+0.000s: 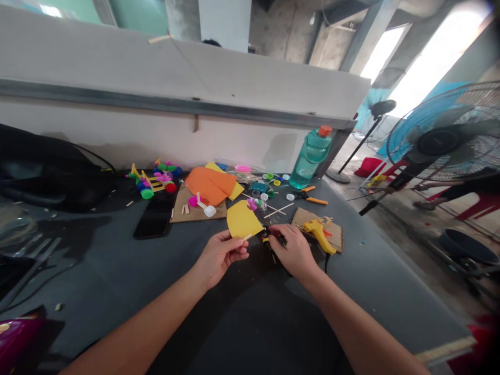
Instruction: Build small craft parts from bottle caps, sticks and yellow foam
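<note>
My left hand [224, 255] pinches the lower corner of a yellow sheet [244, 219], paper or thin foam, and a short pale stick [247, 237] shows at its fingertips. Close by on the right, my right hand [292, 247] curls its fingers over a small dark object with yellow parts [266, 238], mostly hidden, so its kind cannot be told. A yellow hot glue gun [321, 234] lies on a cardboard piece [338, 238] to the right of that hand. Thin crossed sticks [278, 210] and a purple-and-clear bit [253, 204] lie just beyond the hands.
Orange sheets [211, 185] lie on cardboard beside a black phone [153, 219]. A colourful wheeled model [154, 179] stands at the back left. Bottle caps [277, 183], a teal bottle [311, 159] and orange-handled pliers [314, 200] sit toward the back right. A fan [441, 143] stands beyond the table edge.
</note>
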`<state>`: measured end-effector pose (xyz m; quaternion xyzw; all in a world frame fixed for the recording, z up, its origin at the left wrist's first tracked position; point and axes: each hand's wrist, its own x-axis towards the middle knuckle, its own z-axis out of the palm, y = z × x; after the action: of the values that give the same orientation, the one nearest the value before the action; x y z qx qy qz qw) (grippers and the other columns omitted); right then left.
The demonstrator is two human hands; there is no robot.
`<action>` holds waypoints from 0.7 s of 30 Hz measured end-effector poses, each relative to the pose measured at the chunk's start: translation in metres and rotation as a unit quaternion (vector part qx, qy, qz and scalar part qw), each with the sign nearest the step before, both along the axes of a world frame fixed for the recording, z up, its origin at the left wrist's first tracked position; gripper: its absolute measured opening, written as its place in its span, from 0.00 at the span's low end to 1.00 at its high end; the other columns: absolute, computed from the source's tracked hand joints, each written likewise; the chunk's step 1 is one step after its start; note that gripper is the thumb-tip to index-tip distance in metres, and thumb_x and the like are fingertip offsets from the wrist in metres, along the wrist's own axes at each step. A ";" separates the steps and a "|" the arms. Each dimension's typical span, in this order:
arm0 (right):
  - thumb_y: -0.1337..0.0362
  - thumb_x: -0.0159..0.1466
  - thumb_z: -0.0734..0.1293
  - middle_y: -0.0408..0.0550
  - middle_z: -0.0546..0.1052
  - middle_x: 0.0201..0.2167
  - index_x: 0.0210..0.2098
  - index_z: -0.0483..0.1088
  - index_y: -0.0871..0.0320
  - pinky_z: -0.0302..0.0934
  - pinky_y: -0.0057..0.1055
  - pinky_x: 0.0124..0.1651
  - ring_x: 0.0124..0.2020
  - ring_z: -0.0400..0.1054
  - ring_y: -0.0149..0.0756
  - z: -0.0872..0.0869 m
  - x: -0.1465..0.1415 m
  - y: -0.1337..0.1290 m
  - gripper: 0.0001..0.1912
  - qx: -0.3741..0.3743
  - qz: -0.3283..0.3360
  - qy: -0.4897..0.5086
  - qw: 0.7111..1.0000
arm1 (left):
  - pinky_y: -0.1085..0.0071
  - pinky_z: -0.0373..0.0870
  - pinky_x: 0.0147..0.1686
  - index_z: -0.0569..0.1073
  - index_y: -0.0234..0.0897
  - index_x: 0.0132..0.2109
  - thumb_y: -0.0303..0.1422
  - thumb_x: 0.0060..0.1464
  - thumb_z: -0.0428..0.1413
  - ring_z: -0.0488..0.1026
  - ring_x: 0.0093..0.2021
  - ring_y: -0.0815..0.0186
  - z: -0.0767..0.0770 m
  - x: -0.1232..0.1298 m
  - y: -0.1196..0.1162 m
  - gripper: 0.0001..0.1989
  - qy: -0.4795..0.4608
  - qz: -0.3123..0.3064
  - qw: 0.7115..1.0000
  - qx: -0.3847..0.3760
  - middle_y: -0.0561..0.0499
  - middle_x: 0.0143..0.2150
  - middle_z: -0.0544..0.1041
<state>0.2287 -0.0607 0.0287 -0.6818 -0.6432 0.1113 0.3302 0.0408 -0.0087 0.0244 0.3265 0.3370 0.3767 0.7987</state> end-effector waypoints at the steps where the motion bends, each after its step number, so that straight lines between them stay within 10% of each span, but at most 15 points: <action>1: 0.63 0.60 0.59 0.50 0.75 0.37 0.38 0.72 0.58 0.58 0.35 0.45 0.41 0.67 0.40 0.002 -0.004 -0.002 0.13 -0.022 0.020 0.077 0.997 | 0.73 0.77 0.28 0.75 0.29 0.34 0.22 0.44 0.60 0.72 0.23 0.72 -0.001 0.002 -0.002 0.06 0.007 -0.007 1.000 0.002 0.48 0.27 0.77; 8: 0.59 0.52 0.66 0.40 0.69 0.21 0.28 0.68 0.59 0.52 0.24 0.25 0.22 0.59 0.28 -0.003 -0.024 -0.004 0.09 -0.131 0.062 0.445 0.884 | 0.73 0.75 0.28 0.76 0.29 0.37 0.26 0.42 0.63 0.73 0.24 0.71 -0.007 0.010 -0.014 0.11 0.068 -0.034 0.996 0.048 0.47 0.30 0.77; 21: 0.60 0.53 0.65 0.41 0.68 0.18 0.23 0.68 0.60 0.49 0.23 0.20 0.18 0.55 0.25 -0.014 -0.021 0.000 0.09 -0.151 0.016 0.416 0.897 | 0.74 0.73 0.28 0.74 0.31 0.39 0.28 0.46 0.59 0.73 0.24 0.71 -0.012 0.008 -0.013 0.10 0.123 -0.064 0.987 0.079 0.50 0.30 0.76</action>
<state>0.2081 -0.0612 0.0143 -0.6044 -0.4336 0.4857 0.4591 0.0487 -0.0216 0.0120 0.4534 0.3802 0.3075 0.7451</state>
